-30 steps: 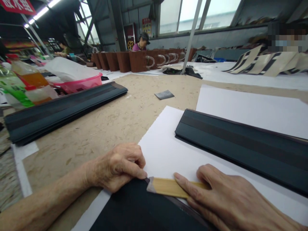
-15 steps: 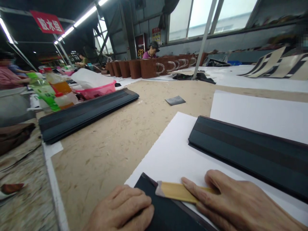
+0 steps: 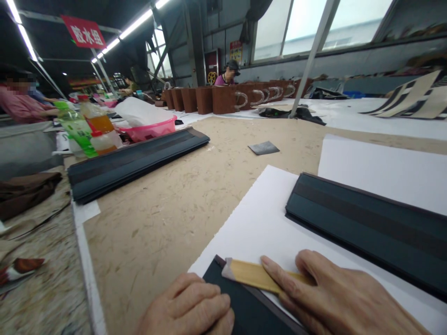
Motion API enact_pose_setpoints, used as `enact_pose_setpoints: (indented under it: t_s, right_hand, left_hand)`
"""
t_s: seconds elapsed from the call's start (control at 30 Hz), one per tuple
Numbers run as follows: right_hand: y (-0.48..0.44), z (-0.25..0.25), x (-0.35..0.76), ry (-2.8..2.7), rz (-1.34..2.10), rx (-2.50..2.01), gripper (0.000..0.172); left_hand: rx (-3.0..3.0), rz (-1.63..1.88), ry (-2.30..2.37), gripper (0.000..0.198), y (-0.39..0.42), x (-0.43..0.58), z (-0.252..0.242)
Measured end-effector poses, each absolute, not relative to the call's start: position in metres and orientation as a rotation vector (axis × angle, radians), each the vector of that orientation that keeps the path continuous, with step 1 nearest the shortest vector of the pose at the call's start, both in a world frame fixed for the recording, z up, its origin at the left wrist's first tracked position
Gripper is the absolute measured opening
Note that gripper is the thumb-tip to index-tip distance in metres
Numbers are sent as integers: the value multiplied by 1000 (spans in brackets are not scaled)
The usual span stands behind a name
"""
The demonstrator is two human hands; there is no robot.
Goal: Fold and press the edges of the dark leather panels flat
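My right hand [image 3: 335, 298] presses a flat bamboo stick [image 3: 249, 274] against the edge of a dark sheet [image 3: 240, 304] at the bottom of the view, index finger stretched along the stick. My left hand [image 3: 190, 307] lies on the near left part of that dark sheet, fingers curled down and pressed on it. The sheet rests on a white paper [image 3: 258, 223].
A stack of dark folded pieces [image 3: 363, 223] lies to the right on the white paper. Another dark stack [image 3: 136, 158] sits at the left, by bottles [image 3: 94, 130] and a pink basin [image 3: 150, 130]. Brown bags [image 3: 223, 97] stand in a row at the back. A seated person [image 3: 228, 72] works far off.
The view has swung left and up. My left hand slid down and toward me along the dark sheet. My right hand keeps the stick in place.
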State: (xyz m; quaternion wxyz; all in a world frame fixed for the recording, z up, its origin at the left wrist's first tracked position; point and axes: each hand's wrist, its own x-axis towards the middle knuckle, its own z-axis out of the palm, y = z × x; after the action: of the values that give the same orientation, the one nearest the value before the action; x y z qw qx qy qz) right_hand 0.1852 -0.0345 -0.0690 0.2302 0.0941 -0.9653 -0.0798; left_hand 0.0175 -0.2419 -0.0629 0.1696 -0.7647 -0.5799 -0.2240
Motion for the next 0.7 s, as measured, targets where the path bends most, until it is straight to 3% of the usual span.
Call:
enact_pose_setpoints:
  t_s: [0.13,0.33,0.47,0.7]
  right_hand:
    - [-37,-62,179,-2624,-281,250,37]
    - [-37,-62,178,-2651,-286,282,36]
    - [-41,-65,166,-2713,-267,235,37]
    - [-31,-63,177,-2724,-95,-67,37]
  left_hand:
    - [-2107,-640,-1676,25,-238,16,-76]
    - [-1967,-761,-1557,12,-233,22,-100]
    - [-1845,-957,-1478,25,-230,26,-102]
    - [-2126,-710,-1570,30,-244,18,-86]
